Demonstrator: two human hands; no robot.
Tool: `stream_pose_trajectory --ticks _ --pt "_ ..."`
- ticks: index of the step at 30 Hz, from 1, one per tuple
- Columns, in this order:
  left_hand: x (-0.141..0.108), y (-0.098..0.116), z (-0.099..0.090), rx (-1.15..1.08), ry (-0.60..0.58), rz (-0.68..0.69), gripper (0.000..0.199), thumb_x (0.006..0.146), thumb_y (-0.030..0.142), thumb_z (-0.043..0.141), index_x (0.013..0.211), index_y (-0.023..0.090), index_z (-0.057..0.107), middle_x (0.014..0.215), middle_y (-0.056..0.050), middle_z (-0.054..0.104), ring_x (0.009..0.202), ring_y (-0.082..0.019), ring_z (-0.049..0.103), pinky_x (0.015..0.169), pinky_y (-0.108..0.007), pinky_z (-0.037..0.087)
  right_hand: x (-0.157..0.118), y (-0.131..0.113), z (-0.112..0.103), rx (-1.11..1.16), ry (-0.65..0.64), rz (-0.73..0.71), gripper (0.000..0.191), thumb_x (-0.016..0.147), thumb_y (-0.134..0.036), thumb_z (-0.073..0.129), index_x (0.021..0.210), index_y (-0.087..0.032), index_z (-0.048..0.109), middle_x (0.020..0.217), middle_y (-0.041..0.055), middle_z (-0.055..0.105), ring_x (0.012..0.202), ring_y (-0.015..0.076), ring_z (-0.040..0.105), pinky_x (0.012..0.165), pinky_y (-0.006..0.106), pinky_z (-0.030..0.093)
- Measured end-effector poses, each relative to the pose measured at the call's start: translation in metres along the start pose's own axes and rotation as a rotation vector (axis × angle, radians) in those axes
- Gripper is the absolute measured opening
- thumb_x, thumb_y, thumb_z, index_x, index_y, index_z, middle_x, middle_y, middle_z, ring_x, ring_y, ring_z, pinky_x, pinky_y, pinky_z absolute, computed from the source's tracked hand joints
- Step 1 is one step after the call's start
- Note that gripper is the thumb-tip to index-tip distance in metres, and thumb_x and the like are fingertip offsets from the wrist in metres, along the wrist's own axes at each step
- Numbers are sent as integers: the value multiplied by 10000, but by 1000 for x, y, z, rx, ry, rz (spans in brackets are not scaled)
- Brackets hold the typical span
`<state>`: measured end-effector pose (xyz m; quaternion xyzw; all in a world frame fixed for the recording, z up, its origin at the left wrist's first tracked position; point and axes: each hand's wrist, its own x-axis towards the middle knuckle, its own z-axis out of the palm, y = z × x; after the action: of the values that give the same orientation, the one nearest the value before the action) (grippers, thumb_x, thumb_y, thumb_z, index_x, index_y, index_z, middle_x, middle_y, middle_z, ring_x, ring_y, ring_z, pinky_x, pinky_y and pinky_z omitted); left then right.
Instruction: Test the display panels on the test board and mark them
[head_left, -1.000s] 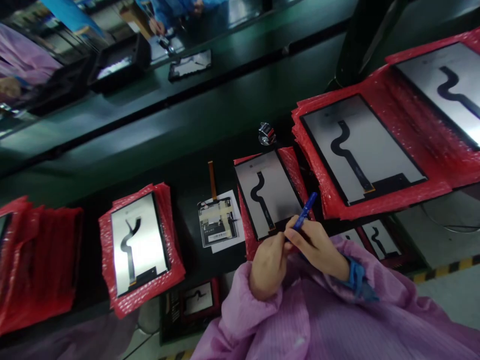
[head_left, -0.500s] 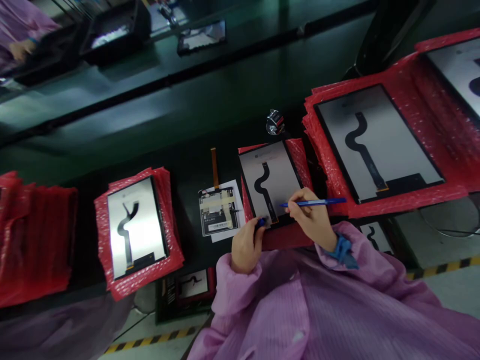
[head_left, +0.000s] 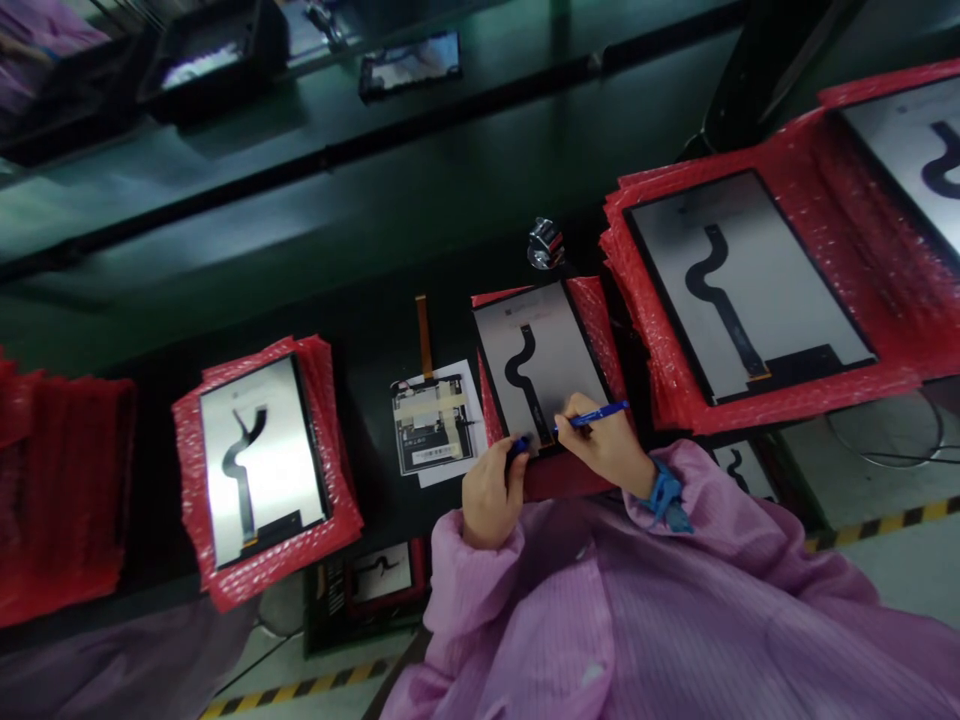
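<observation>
My right hand [head_left: 606, 445] grips a blue pen [head_left: 600, 413], its tip at the lower edge of the middle display panel [head_left: 559, 345], beside the end of the black flex cable [head_left: 529, 375]. At the panel's lower left corner my left hand [head_left: 493, 492] pinches a small blue cap-like piece [head_left: 520, 444]. This panel lies on red bubble wrap [head_left: 600, 320]. Just left of it, a small circuit assembly [head_left: 431, 425] with an orange ribbon [head_left: 424, 335] rests on white paper [head_left: 474, 390].
Panels on red wrap lie at the left [head_left: 262, 450] and right [head_left: 742, 290], with another at the far right [head_left: 915, 150]. More red wrap [head_left: 67, 490] sits far left. A shiny metal object [head_left: 545, 243] stands behind the middle panel. Black trays [head_left: 225, 65] are across the bench.
My right hand has moved left and down, bringing the pen tip to the panel's lower edge by the cable end. The left hand has stayed in place. The view has shifted slightly.
</observation>
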<state>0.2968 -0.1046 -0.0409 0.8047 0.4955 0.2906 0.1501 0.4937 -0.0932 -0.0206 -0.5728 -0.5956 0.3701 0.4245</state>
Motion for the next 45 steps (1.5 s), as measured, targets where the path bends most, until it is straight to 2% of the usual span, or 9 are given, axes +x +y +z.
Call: stream_pose_trajectory --ticks 3,5,8,11,14,18,24,32,45 --pt "1 0 -2 16 9 4 303 1036 371 399 1034 157 614 886 -88 765 779 -190 748 701 -268 571 -9 -9 -4 25 76 1 259 907 -280 532 677 -219 429 571 -64 419 489 84 407 495 232 308" --pt "2 1 -3 16 -5 -9 303 1036 375 396 1021 163 612 862 -79 765 748 -185 745 671 -263 566 -20 -23 -18 139 146 -7 191 936 -264 534 754 -212 516 618 -49 503 520 90 486 506 229 357" --pt "3 2 -5 4 -22 -27 295 1033 373 398 1009 173 614 858 -70 768 733 -180 742 653 -258 560 -34 -45 -58 382 215 -176 126 972 -252 527 1012 -232 644 781 -2 635 660 123 620 569 254 467" --pt "2 2 -5 4 -36 -41 294 1027 380 409 1014 176 621 872 -70 770 742 -185 744 659 -266 561 -35 -51 -109 352 510 -389 47 903 -240 641 911 -213 678 757 8 633 661 129 609 578 275 480" --pt "0 -1 -5 5 -52 -61 309 1026 399 409 1015 180 626 866 -67 770 729 -192 742 642 -274 555 -26 -35 -152 180 819 -257 77 842 -215 689 824 -204 615 682 -25 606 524 91 557 489 234 437" --pt "-1 -4 -2 -19 -69 -81 351 1026 445 392 992 192 633 866 -64 774 725 -198 746 629 -279 552 -13 -14 -182 -49 858 13 156 815 -242 678 756 -207 538 545 -55 567 433 87 533 422 193 390" --pt "1 -3 0 -59 -65 -139 437 1012 529 367 950 198 645 832 -68 771 711 -206 743 635 -297 558 -10 -12 -186 -162 762 25 218 822 -237 671 663 -210 525 512 -45 570 427 80 534 445 183 392" --pt "2 -3 0 -40 -71 -119 363 1019 471 388 952 205 624 826 -56 765 704 -206 738 625 -306 556 -10 -16 -186 -162 739 34 267 825 -141 672 626 -212 509 502 -36 564 437 73 523 464 194 381" --pt "0 -11 -3 84 -41 -46 344 1014 478 400 973 204 605 781 -33 756 645 -202 726 574 -271 528 -11 -12 -180 -242 678 -6 303 832 -277 605 595 -217 426 518 -57 449 460 82 423 483 239 313"
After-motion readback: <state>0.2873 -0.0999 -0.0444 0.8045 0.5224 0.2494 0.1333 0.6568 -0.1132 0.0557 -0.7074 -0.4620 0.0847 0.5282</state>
